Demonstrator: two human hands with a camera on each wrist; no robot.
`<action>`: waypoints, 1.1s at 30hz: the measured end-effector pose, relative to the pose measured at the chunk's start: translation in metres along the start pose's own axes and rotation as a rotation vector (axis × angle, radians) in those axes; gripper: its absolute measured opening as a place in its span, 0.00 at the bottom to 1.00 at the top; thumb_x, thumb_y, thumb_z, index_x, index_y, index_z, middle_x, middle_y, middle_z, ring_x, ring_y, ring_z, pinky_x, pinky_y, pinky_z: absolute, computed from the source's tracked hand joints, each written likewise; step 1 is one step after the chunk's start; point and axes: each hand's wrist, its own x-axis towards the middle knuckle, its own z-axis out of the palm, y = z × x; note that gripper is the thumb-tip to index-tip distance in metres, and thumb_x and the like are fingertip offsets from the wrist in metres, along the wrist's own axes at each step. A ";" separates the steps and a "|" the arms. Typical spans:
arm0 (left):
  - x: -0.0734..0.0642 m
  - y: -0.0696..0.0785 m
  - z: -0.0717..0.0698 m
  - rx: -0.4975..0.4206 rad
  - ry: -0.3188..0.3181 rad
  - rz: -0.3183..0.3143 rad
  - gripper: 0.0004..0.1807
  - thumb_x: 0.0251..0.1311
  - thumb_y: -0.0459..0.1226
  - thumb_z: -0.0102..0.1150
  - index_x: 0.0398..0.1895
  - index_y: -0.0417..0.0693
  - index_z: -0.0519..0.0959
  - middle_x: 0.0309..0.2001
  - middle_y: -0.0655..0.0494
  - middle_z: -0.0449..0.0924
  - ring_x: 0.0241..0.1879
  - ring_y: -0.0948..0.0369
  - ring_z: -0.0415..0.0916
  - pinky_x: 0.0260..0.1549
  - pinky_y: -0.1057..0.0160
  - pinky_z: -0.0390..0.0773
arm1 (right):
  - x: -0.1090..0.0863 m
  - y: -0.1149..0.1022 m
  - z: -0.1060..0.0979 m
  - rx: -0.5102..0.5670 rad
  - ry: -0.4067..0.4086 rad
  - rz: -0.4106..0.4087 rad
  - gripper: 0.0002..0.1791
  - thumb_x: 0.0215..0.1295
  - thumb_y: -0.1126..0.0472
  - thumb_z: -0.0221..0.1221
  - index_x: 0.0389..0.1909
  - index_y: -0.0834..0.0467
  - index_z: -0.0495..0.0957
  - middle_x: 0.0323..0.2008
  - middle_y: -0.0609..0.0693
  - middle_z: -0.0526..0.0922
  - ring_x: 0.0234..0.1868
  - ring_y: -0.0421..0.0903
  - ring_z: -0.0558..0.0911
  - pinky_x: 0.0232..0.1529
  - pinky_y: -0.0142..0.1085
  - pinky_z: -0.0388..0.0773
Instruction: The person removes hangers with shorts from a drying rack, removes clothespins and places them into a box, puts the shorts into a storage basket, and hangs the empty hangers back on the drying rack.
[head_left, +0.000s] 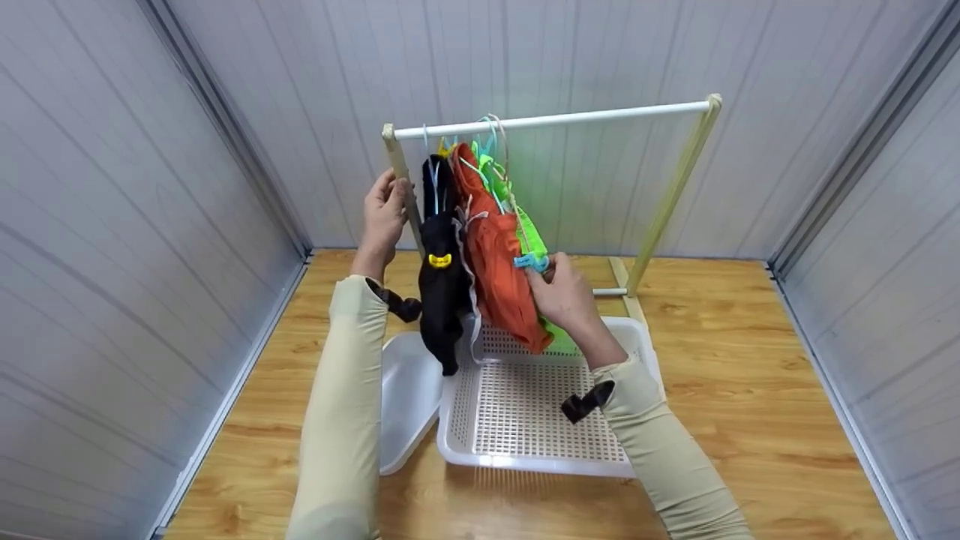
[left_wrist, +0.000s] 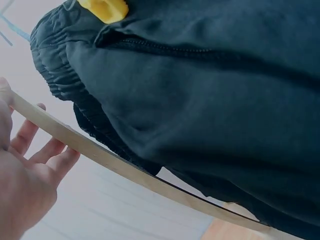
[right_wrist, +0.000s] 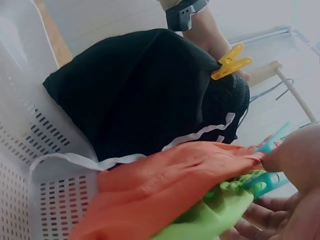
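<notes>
My left hand (head_left: 384, 214) grips the left wooden post (left_wrist: 95, 152) of a small clothes rack, fingers behind it. With my right hand (head_left: 564, 294) I pinch a light-blue clothespin (head_left: 531, 262) at the edge of the hanging clothes. That clothespin sits by the waist of an orange garment (head_left: 499, 262) and a bright green one (right_wrist: 210, 217) behind it, which is partly hidden. Black elastic-waist trousers (head_left: 439, 300) hang beside the left post, with a yellow clothespin (right_wrist: 230, 62) on their waistband. White drawstrings dangle between the black and orange clothes.
A white rail (head_left: 600, 118) tops the rack, the hangers bunched at its left end; the right post (head_left: 675, 195) leans at the far side. Below stands a white perforated basket (head_left: 544, 466), beside a white lid-like tray (head_left: 409, 405). Panel walls (head_left: 637, 45) enclose the wooden floor.
</notes>
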 end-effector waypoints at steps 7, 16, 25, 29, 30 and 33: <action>0.001 -0.002 0.000 0.010 0.020 -0.008 0.23 0.71 0.43 0.48 0.65 0.45 0.70 0.50 0.47 0.76 0.50 0.54 0.74 0.52 0.51 0.72 | 0.000 0.004 0.007 0.044 0.078 0.039 0.16 0.73 0.51 0.50 0.48 0.61 0.65 0.37 0.57 0.75 0.39 0.53 0.75 0.38 0.46 0.71; -0.003 0.004 0.000 -0.024 0.016 0.000 0.23 0.71 0.41 0.48 0.66 0.42 0.70 0.47 0.49 0.76 0.47 0.56 0.74 0.55 0.45 0.70 | 0.001 0.009 -0.002 -0.109 0.178 0.076 0.30 0.70 0.43 0.52 0.57 0.64 0.65 0.31 0.59 0.75 0.32 0.54 0.75 0.30 0.46 0.70; -0.011 0.011 -0.002 -0.003 0.029 0.002 0.23 0.72 0.40 0.47 0.67 0.41 0.69 0.45 0.50 0.77 0.51 0.46 0.71 0.53 0.47 0.71 | -0.005 0.010 -0.026 -0.199 0.290 0.016 0.25 0.70 0.45 0.53 0.48 0.65 0.71 0.27 0.58 0.75 0.29 0.55 0.77 0.25 0.48 0.71; -0.008 0.002 -0.006 -0.001 0.054 -0.005 0.24 0.71 0.43 0.48 0.66 0.46 0.71 0.48 0.47 0.76 0.51 0.49 0.72 0.51 0.50 0.72 | -0.013 0.008 -0.041 -0.232 0.291 0.021 0.24 0.71 0.45 0.52 0.47 0.64 0.70 0.23 0.53 0.69 0.25 0.51 0.71 0.22 0.43 0.65; -0.007 0.003 -0.006 0.000 0.060 -0.003 0.24 0.70 0.44 0.48 0.66 0.46 0.71 0.48 0.46 0.76 0.51 0.49 0.72 0.51 0.51 0.72 | -0.014 0.007 -0.046 -0.238 0.291 0.018 0.24 0.71 0.45 0.51 0.46 0.64 0.70 0.22 0.53 0.68 0.25 0.51 0.71 0.22 0.43 0.65; -0.004 0.008 -0.003 -0.012 0.064 -0.002 0.23 0.70 0.43 0.48 0.65 0.47 0.72 0.49 0.46 0.76 0.50 0.52 0.72 0.51 0.51 0.72 | -0.018 0.006 -0.063 -0.245 0.294 0.008 0.22 0.71 0.45 0.51 0.43 0.63 0.70 0.23 0.52 0.67 0.25 0.52 0.70 0.23 0.42 0.64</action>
